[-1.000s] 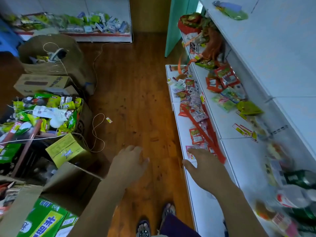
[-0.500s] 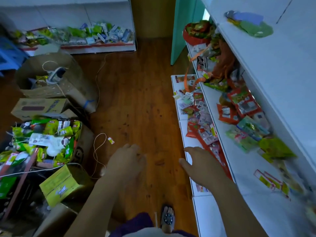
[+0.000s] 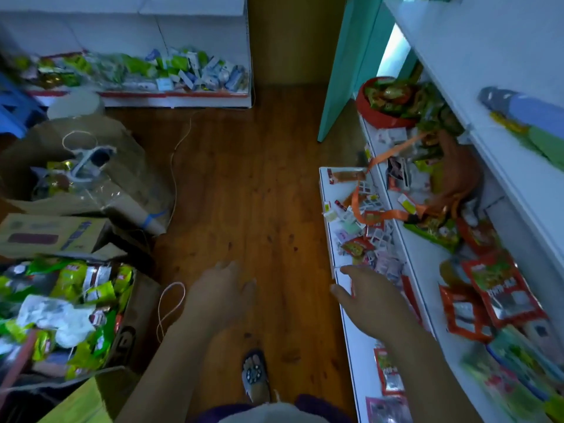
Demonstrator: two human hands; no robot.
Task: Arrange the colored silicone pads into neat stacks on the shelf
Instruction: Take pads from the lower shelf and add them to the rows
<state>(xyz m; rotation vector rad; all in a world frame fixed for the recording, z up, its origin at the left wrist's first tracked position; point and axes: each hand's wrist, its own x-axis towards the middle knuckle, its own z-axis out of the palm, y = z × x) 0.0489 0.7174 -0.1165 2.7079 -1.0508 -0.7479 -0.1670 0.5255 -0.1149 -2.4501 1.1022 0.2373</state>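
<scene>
Both hands are held out empty ahead of the body. Left hand (image 3: 221, 296) is seen over the wooden floor (image 3: 244, 193), fingers loosely spread and relaxed, nothing gripped. Right hand (image 3: 370, 296) is extended toward the near edge of the lowest white shelf (image 3: 355, 340), fingers straight and slightly parted, thumb out to the left; whether the fingertips touch the shelf edge cannot be told. No pad is held, so this is judged to be an approach, with the hands kept free for a two-handed pick.

Colored silicone pads (image 3: 531, 120) are located on the upper shelf (image 3: 476, 65) at far right, well apart from both hands. A loose overlapping pile is noted: a grey piece at the far end, a blue piece next, a yellow edge below, green at the near end. Edges are blurred; a count cannot be given. They are judged not yet neatly stacked, being fanned out rather than squared.

Long axis of the pile is observed to run along the shelf length, from far-left to near-right in the view, with the pads lying flat.

Lower shelves are strewn with snack packets (image 3: 500, 288) and an orange strap (image 3: 384, 213). At left, open cardboard boxes (image 3: 64, 315) of packets stand on the floor.
</scene>
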